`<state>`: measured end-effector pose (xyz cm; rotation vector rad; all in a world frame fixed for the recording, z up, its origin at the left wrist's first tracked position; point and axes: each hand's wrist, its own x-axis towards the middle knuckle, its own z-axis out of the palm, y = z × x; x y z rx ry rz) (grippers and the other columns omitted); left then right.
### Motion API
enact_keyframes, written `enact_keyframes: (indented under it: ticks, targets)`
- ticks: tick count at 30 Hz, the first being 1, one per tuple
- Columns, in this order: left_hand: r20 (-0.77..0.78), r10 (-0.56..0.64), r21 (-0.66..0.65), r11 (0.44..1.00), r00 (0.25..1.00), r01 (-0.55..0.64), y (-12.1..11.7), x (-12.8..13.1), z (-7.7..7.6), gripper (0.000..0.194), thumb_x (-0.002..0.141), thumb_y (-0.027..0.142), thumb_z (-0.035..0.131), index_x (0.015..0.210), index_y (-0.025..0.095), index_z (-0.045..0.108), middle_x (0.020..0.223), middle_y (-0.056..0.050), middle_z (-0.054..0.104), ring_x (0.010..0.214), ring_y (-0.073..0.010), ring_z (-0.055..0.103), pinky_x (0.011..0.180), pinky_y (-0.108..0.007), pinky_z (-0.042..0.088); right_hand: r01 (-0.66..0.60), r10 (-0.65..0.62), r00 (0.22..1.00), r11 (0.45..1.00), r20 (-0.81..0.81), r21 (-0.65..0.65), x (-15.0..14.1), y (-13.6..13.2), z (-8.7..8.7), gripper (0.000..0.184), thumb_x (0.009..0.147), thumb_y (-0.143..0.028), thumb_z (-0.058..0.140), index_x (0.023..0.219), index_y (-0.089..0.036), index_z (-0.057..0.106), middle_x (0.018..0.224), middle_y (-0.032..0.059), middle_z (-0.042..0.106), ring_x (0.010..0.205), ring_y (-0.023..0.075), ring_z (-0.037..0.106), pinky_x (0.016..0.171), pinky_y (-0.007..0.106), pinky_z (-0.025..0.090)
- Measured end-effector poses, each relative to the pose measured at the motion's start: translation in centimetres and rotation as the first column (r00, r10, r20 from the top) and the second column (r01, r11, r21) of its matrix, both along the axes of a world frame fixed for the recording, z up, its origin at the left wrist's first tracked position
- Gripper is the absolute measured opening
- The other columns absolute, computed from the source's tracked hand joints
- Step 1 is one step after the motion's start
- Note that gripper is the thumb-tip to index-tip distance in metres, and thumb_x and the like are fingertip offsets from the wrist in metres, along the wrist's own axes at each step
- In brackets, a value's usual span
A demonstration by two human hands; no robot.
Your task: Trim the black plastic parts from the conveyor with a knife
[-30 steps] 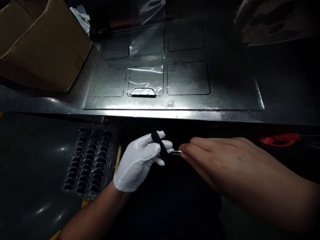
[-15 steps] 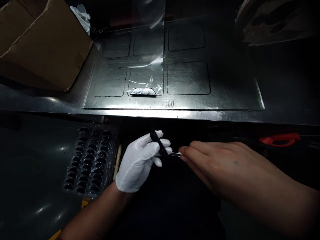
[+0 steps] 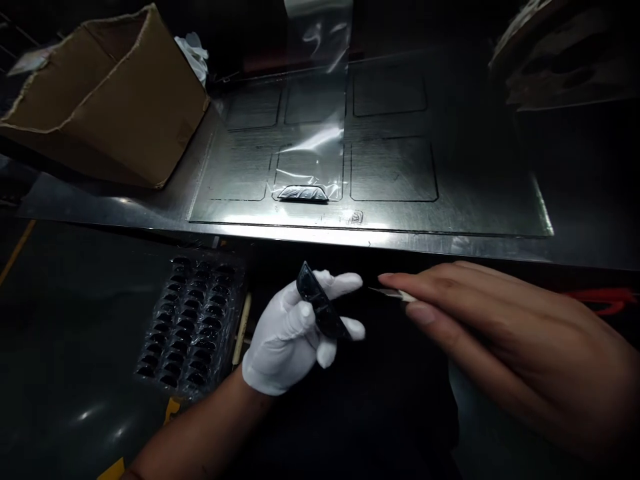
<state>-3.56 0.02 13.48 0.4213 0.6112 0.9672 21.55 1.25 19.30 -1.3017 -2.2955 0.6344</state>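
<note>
My left hand point(image 3: 295, 333), in a white glove, holds a small black curved part point(image 3: 320, 308) between thumb and fingers, just below the metal bench edge. My bare right hand point(image 3: 480, 320) pinches a thin pale strip point(image 3: 395, 294) at its fingertips, a short gap to the right of the black part. On the bench plate point(image 3: 450, 193) a similar dark curved part point(image 3: 303, 193) lies inside a clear plastic bag point(image 3: 313, 147) on one of the outlined rectangles.
A blister tray point(image 3: 193, 320) with several rows of dark parts lies left of my gloved hand. An open cardboard box point(image 3: 110, 100) stands at the back left. A red-handled tool point(image 3: 605, 300) shows at the right edge. Packaging lies at the far right.
My right hand has pulled the thin strip away from the black part and lifted slightly. My left hand has turned the part. The view has shifted a little to the left.
</note>
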Motion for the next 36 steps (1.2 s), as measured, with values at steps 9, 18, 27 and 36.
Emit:
enact_keyframes:
  ticks: [9, 18, 27, 36]
  targets:
    - [-0.054, -0.085, 0.006, 0.996, 0.995, 0.086, -0.6, -0.4, 0.4, 0.048, 0.090, 0.057, 0.081, 0.131, 0.033, 0.076, 0.153, -0.016, 0.062, 0.048, -0.0032, 0.060, 0.036, -0.015, 0.030, -0.153, 0.151, 0.982, 0.988, -0.114, -0.001, -2.1, 0.6, 0.5, 0.039, 0.106, -0.024, 0.059, 0.144, -0.031, 0.065, 0.117, 0.0031, 0.076, 0.106, 0.0205, 0.070, 0.083, 0.033, 0.060]
    - [-0.001, -0.081, 0.029, 0.996, 0.997, 0.081, -0.8, -0.6, 0.5, 0.037, 0.094, 0.050, 0.079, 0.127, 0.033, 0.078, 0.165, -0.012, 0.049, 0.062, -0.0082, 0.071, 0.037, -0.014, 0.031, -0.215, 0.214, 0.976, 0.976, -0.041, -0.021, -2.5, 1.2, 0.7, 0.035, 0.106, -0.025, 0.060, 0.140, -0.031, 0.068, 0.118, 0.0017, 0.076, 0.103, 0.0192, 0.069, 0.081, 0.032, 0.058]
    - [0.006, -0.169, 0.056, 0.984, 0.986, 0.169, -0.3, -0.6, 0.4, 0.059, 0.095, 0.055, 0.076, 0.143, 0.022, 0.068, 0.123, -0.019, 0.075, 0.066, -0.0145, 0.075, 0.038, -0.012, 0.034, -0.245, 0.248, 0.964, 0.968, -0.090, 0.047, -2.0, 1.4, -0.2, 0.040, 0.106, -0.025, 0.062, 0.146, -0.027, 0.061, 0.110, 0.0002, 0.075, 0.097, 0.0147, 0.066, 0.082, 0.028, 0.054]
    - [0.162, -0.161, 0.153, 0.979, 0.974, 0.136, -0.3, -0.7, -0.9, 0.039, 0.102, 0.042, 0.071, 0.134, 0.020, 0.072, 0.166, -0.025, 0.042, 0.077, -0.0135, 0.079, 0.041, -0.007, 0.040, -0.298, 0.301, 0.951, 0.953, -0.074, 0.048, -2.2, 1.9, -0.4, 0.041, 0.107, -0.025, 0.061, 0.147, -0.029, 0.063, 0.107, -0.0013, 0.072, 0.090, 0.0130, 0.061, 0.071, 0.028, 0.051]
